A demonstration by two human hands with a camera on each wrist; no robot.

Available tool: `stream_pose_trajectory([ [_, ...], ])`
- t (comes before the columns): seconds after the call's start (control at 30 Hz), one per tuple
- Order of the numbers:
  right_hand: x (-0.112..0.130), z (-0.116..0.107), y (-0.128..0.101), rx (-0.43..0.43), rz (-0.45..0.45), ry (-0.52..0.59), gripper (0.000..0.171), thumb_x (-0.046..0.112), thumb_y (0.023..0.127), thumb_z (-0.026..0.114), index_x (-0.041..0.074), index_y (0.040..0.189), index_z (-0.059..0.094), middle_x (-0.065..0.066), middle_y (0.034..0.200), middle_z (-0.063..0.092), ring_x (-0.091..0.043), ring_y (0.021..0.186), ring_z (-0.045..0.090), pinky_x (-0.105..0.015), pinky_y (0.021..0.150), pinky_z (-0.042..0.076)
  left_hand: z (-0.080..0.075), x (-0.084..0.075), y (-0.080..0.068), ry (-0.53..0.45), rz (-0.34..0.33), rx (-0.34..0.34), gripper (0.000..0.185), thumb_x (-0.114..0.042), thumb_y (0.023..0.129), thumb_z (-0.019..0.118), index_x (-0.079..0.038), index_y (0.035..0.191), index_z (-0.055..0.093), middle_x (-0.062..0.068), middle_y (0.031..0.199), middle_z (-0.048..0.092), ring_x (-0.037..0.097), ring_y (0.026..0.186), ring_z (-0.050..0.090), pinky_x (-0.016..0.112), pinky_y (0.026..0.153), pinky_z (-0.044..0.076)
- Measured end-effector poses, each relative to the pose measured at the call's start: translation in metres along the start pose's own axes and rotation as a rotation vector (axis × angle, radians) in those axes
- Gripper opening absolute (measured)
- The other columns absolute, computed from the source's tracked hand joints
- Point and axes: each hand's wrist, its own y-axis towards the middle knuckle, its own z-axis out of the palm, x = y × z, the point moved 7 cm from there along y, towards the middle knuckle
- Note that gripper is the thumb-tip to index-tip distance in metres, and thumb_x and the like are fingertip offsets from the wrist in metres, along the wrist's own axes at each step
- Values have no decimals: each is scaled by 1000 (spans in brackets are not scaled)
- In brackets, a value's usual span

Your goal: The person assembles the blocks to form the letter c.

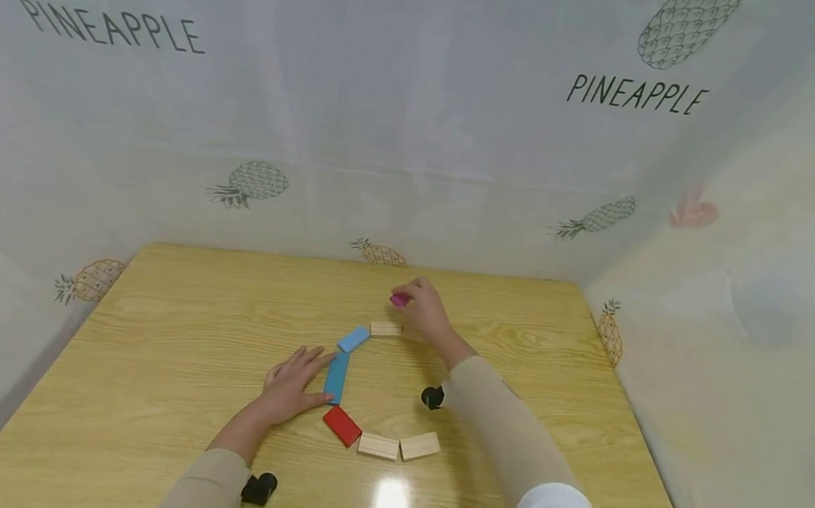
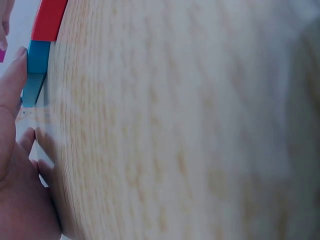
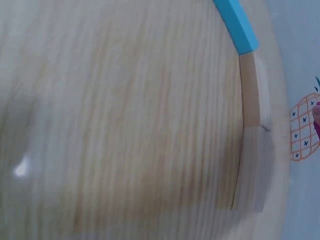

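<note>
My right hand (image 1: 427, 313) is raised over the far part of the table and pinches a magenta block (image 1: 399, 298) between thumb and fingertips. In the right wrist view only a sliver of that hand shows at the right edge. My left hand (image 1: 292, 388) lies at the left of a curved row, its extended thumb and fingers touching a blue block (image 1: 336, 377). A light blue block (image 1: 354, 339) and a plain wooden block (image 1: 385, 329) continue the curve at the far side. Another plain block (image 3: 250, 165) adjoins it in the right wrist view.
On the near side the curve runs through a red block (image 1: 342, 426) and two plain wooden blocks, one (image 1: 378, 447) beside the other (image 1: 419, 446). All lie on the wooden table (image 1: 183, 304). A pineapple-print cloth (image 1: 422, 122) hangs behind and at the sides.
</note>
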Motion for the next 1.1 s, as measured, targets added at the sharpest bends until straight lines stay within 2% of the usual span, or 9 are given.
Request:
stream_pose_trajectory([
  [0.2,-4,-7,-14,-11,-19,11,24,2,87,73,3,110,72,-6,103,53,-23,96,54,-35,85,48,1,3,2,5,1,9,76,-46,89,69,-20,153,36,14,158,24,41,145,8,67,103,12],
  [0.57,-5,-16,-45,-8,-77,70,21,2,88,72,5,109,73,-5,101,51,-24,95,53,-41,83,49,-3,-2,0,-3,11,-25,74,-43,88,70,-16,150,40,17,155,29,45,144,12,68,101,14],
  [0.83,-4,-21,-68,-25,-129,24,26,-4,83,75,3,108,73,-7,101,52,-27,94,56,-39,80,50,-2,-1,-1,1,0,-15,74,-42,89,70,-17,151,39,16,156,27,43,144,11,67,102,13],
  [1.1,-6,-29,-91,-107,-161,98,27,-8,80,75,1,106,72,-4,98,53,-21,92,58,-44,82,51,-3,-2,0,-2,-6,-7,73,-42,89,70,-17,151,39,16,157,27,43,145,10,68,103,13],
])
